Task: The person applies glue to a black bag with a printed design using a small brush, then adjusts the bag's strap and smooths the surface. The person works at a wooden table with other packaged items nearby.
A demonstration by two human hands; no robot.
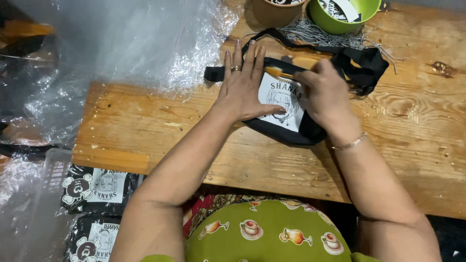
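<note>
A small black pouch bag (286,127) with a white printed patch and a black strap (361,65) lies on the wooden table (407,136). My left hand (242,85) presses flat on the bag's left side, fingers spread, a ring on one finger. My right hand (323,92) rests on the bag's right side and grips an orange-handled tool (291,68) laid across the bag's top edge. A bracelet sits on my right wrist.
A green bowl (344,14) and a brown pot (276,10) stand at the table's far edge beside thin metal chains (315,35). Clear plastic wrap (121,48) covers the left. Wrapped black bags (97,187) lie in a basket at lower left.
</note>
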